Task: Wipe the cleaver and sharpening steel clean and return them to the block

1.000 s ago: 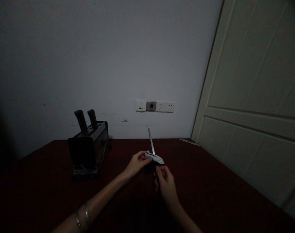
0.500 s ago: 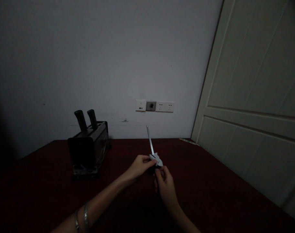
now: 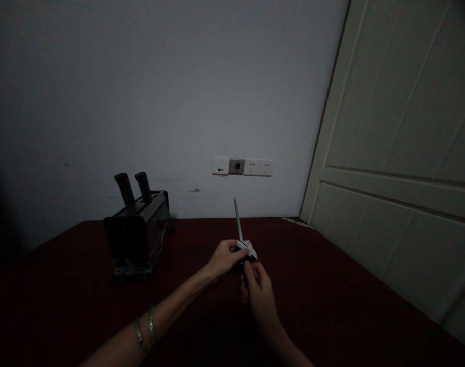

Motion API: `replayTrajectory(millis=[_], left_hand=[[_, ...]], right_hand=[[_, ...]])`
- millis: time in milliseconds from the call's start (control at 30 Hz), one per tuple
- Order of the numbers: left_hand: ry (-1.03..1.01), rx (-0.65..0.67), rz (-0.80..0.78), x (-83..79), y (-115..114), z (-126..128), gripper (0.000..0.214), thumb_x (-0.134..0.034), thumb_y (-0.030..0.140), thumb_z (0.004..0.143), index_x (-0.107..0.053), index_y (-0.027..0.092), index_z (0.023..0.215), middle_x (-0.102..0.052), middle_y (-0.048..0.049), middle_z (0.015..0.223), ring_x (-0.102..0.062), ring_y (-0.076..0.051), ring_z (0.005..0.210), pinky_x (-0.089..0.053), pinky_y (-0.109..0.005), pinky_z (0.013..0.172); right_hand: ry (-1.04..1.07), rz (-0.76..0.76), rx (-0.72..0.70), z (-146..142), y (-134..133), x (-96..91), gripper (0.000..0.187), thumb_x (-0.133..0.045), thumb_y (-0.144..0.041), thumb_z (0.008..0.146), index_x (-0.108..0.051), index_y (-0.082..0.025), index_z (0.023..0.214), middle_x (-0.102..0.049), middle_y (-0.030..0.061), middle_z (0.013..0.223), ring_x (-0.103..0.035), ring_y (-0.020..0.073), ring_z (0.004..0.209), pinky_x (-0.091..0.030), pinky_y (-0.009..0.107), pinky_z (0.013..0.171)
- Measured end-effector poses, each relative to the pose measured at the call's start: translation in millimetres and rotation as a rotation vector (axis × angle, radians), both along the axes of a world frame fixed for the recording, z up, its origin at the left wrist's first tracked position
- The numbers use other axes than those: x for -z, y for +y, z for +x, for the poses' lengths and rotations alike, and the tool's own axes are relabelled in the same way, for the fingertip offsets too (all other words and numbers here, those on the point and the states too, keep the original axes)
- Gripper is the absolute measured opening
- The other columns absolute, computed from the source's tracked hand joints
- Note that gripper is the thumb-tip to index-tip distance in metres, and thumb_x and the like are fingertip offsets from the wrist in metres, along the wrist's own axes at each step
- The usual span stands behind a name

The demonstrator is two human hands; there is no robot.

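A long, narrow metal utensil, like a slim blade, points up and away towards the wall. White cloth, crumpled and perhaps tissue, is gathered round its lower end. My left hand pinches the cloth between thumb and fingers from the left. Just below, my right hand is closed, its thumb and fingertips meeting at the dark lower end of the utensil. In the gloom that dark part blends with the table, and my fingers hide most of it. Both hands are close together above the tabletop.
A dark knife block with two black handles sticking out stands on the dark red table at left. Behind is a pale wall with a row of sockets. A white panelled door rises at right. A thin strip lies at the table's back edge.
The utensil's tip has shifted slightly right, and the cloth has turned a little in my fingers. My left forearm has moved slightly right. Both hands keep their hold.
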State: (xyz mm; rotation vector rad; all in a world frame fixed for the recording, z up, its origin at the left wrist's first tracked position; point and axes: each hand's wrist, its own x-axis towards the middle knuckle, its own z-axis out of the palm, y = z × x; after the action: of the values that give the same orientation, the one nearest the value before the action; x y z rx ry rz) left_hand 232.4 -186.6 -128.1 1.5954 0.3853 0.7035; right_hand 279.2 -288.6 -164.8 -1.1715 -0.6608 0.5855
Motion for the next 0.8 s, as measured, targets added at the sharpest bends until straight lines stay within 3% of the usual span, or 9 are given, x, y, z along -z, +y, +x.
replayTrajectory(millis=[133,300,667,800], left_hand=[[0.006,0.017,0.072,-1.6,6,4,0.024,-0.064,0.032,0.068,-0.067,0.010,0.078,-0.068,-0.0071,0.079,-0.060,-0.016,0.072,-0.043,-0.025,0.068],[0.048,-0.052,0.150,-14.9,9,8,0.024,-0.063,0.032,0.068,-0.067,0.010,0.075,-0.068,-0.0067,0.077,-0.060,-0.016,0.072,-0.043,-0.025,0.068],[0.032,-0.114,0.158,-33.4,44,24,0.030,-0.060,0.036,0.068,-0.068,0.010,0.080,-0.062,-0.0013,0.063,-0.049,-0.007,0.050,-0.031,-0.017,0.047],[0.052,-0.172,0.190,-45.4,57,31,0.026,-0.059,0.033,0.069,-0.068,0.010,0.074,-0.056,0.0018,0.052,-0.041,-0.005,0.042,-0.025,-0.017,0.041]], right_hand=[[0.025,-0.007,-0.011,0,1,-0.1,0.045,-0.055,-0.062,0.068,-0.041,-0.019,0.068,-0.041,-0.0092,0.050,-0.034,0.0027,0.032,-0.026,0.015,0.028],[0.039,-0.011,-0.026,0,2,-1.6,0.045,-0.054,-0.062,0.068,-0.039,-0.020,0.066,-0.037,-0.0106,0.046,-0.030,0.0024,0.031,-0.024,0.014,0.028],[0.078,-0.017,-0.059,-4,-2,-1.8,0.047,-0.056,-0.063,0.066,-0.042,-0.018,0.065,-0.040,-0.0091,0.048,-0.031,0.0018,0.032,-0.024,0.014,0.028],[0.103,-0.019,-0.074,-7,-2,-4.3,0.049,-0.057,-0.065,0.064,-0.042,-0.018,0.065,-0.041,-0.0088,0.050,-0.032,0.0017,0.032,-0.024,0.013,0.028]])
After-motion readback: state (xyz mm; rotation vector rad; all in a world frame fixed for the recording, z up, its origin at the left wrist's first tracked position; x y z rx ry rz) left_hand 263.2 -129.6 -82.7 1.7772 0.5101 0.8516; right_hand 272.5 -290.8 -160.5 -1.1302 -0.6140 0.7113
